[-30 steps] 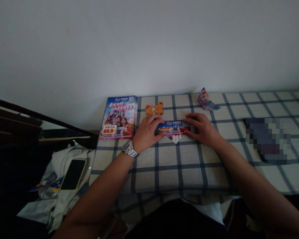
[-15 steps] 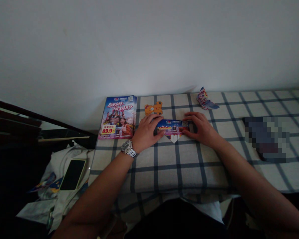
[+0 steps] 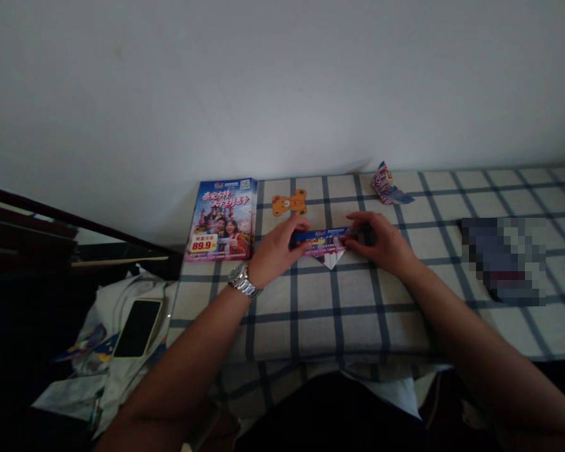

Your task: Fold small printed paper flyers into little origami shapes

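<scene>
A folded flyer (image 3: pixel 327 246) with a blue strip across its top and a white pointed tip toward me is held over the checked tablecloth (image 3: pixel 311 314). My left hand (image 3: pixel 279 248), with a metal watch (image 3: pixel 243 280) at the wrist, pinches its left end between thumb and fingers. At the other end, my right hand (image 3: pixel 381 242) grips the paper with thumb and bent fingers. To the left lies a stack of printed flyers (image 3: pixel 223 220). Just beyond my left hand is a flat brown bear cutout (image 3: pixel 289 203).
A crumpled printed paper (image 3: pixel 388 185) stands near the wall at the back. Toward the right lies a dark, pixelated flat object (image 3: pixel 503 262). Left of the table, a phone (image 3: pixel 138 328) rests on white bags (image 3: pixel 108 298) below the table's edge.
The folded flyer's blue strip now looks narrower and more tilted, as if raised off the cloth. My fingers have shifted slightly at both ends; the stack and other objects stay in place.
</scene>
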A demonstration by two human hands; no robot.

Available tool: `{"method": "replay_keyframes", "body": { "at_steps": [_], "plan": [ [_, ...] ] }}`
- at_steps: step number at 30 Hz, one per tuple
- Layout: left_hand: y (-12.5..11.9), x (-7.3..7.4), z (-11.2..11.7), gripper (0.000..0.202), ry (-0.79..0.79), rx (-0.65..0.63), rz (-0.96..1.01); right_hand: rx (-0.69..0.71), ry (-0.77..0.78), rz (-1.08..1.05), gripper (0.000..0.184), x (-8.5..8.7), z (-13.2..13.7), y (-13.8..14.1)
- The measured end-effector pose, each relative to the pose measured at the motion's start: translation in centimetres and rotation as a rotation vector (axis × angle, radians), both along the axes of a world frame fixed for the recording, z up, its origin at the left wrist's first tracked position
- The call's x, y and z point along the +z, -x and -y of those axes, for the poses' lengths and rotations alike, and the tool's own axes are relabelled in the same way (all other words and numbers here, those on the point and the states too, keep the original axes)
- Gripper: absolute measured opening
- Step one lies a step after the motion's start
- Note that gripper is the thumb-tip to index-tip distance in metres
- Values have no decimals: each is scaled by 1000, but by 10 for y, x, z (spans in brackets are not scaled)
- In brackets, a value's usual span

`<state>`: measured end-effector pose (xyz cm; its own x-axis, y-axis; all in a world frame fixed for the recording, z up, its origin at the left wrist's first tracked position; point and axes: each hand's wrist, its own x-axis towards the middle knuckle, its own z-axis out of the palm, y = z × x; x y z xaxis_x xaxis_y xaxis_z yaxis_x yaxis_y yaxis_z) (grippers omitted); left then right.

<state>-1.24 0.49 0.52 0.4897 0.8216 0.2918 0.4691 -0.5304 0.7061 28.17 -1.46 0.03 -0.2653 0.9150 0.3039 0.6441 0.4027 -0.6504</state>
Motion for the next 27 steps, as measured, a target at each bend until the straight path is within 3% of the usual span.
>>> {"method": "replay_keyframes", "body": {
  "at_steps": [3,6,9,19,27],
  "plan": [
    [1,-3,-1,38,81,26,166,-39,157,-254,53,-1,1,3],
    [1,-6,-4,37,139,26,316,10,358,-505,35,2,3,7],
    [0,-4,-5,36,216,9,372,-16,455,-554,30,6,4,10],
    [-1,6,-1,56,362,-72,416,-63,447,-647,30,7,4,12],
    [-3,0,-2,59,456,-92,495,-42,447,-652,32,6,5,12]
  ]
}}
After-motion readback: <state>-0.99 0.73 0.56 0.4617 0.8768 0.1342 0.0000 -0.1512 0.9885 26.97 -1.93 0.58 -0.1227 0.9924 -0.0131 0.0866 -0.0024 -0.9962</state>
